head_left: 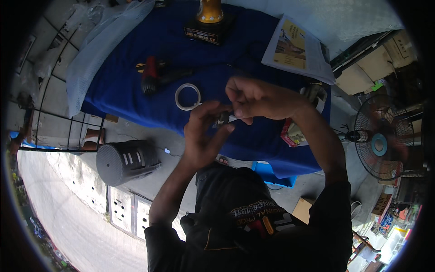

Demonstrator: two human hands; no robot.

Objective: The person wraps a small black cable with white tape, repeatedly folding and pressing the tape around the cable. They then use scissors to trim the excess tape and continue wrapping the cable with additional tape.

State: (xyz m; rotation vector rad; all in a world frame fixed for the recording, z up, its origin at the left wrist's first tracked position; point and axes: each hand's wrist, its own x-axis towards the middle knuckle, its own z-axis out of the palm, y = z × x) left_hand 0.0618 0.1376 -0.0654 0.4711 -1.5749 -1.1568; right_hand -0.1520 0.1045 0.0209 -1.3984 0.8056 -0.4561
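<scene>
My left hand (pixel 201 131) is raised in front of me above the near edge of a blue cloth-covered table (pixel 122 97). Its curled fingers hold a small dark piece (pixel 222 119), too small to identify. Close beside it, my right hand (pixel 260 97) is closed in a pinch at a small whitish strip (pixel 232 119) next to the dark piece. Just beyond my left hand, a roll of pale tape (pixel 177 97) lies flat on the cloth. Farther left lies a red and black tool (pixel 148 77), possibly a hair clipper.
A trophy (pixel 210 25) and printed papers (pixel 294 47) occupy the table's far side. By my right forearm stands an open box (pixel 293 133). A fan (pixel 379 143) is at the right. On the floor are a dark cylindrical stool (pixel 124 163) and a blue tray (pixel 274 174).
</scene>
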